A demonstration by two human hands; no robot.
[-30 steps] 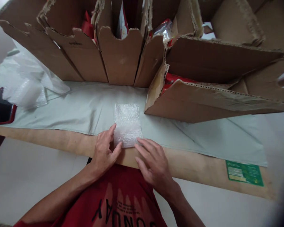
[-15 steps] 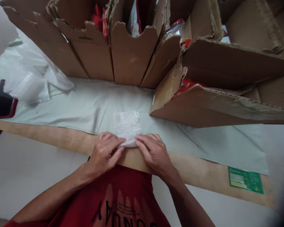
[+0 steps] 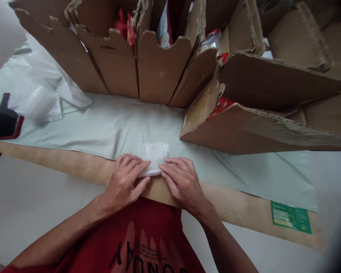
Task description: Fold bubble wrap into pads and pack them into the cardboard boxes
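Note:
A small piece of clear bubble wrap (image 3: 154, 151), its near part folded over, lies at the table's front edge. My left hand (image 3: 128, 176) is on its left side, fingertips on top and thumb at the near edge. My right hand (image 3: 181, 180) grips the right side the same way, its fingers and thumb closed about the near fold. Whether anything lies inside the wrap, I cannot tell.
Cut-down cardboard boxes (image 3: 161, 72) holding red and clear packets line the back. Another cardboard box (image 3: 261, 132) lies across the right. At left are loose bubble wrap (image 3: 39, 98) and a dark phone (image 3: 6, 119) with a red edge. A pale green cloth (image 3: 96, 125) covers the table.
The flat part of the bubble wrap has become shorter as its near end folds over away from me. My fingers have shifted slightly on top of it.

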